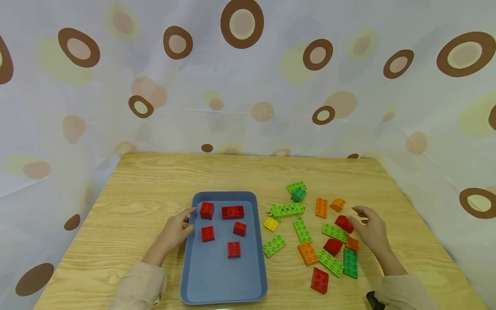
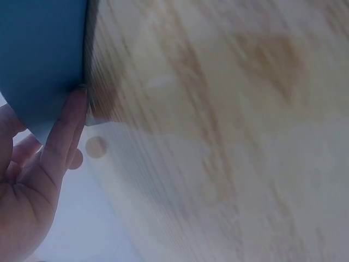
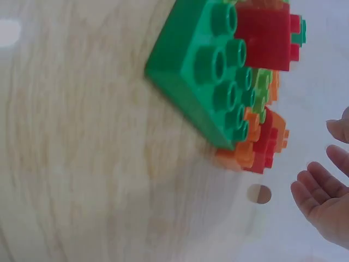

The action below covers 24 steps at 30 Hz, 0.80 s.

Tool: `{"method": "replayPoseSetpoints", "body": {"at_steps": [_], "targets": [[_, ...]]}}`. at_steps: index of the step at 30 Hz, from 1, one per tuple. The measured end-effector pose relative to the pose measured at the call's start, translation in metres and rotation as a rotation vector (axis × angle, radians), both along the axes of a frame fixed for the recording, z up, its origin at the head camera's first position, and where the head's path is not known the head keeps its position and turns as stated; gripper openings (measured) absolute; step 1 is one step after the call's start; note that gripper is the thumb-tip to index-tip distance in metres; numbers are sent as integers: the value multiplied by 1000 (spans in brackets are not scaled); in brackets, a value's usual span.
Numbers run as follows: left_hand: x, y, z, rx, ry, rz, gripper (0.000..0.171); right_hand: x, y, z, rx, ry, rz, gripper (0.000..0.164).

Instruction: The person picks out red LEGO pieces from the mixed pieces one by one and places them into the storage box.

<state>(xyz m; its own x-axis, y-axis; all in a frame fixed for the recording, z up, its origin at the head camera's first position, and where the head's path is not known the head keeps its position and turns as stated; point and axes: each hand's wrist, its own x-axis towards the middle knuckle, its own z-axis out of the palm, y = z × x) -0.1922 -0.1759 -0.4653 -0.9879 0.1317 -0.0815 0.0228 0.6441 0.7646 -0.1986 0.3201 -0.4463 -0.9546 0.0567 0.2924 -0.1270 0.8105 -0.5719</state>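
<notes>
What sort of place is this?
Probably an indoor play or filming corner: a wooden table, a spotted sheet hung behind and beside it, and colorful toy bricks lying in and beside a blue tray.

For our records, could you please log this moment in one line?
left hand: touches tray; right hand: near loose red brick; tray: five red bricks

The left wrist view cut off the left hand (image 2: 35, 191) and the tray (image 2: 43, 49) above its fingers. The right wrist view cropped the right hand (image 3: 328, 210); left of its fingers, a green brick (image 3: 182, 68) partly hid an orange brick (image 3: 235, 158).
</notes>
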Motion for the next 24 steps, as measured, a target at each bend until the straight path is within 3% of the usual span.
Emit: {"method": "replayPoseSetpoints", "body": {"at_steps": [8, 13, 24], "targets": [[1, 0, 2, 2, -9, -6, 50, -4, 13, -12, 60, -191, 63, 42], [2, -1, 4, 2, -11, -6, 50, -8, 14, -22, 62, -264, 89, 45], [1, 1, 5, 0, -27, -11, 50, -7, 13, -22, 67, -226, 59, 38]]}}
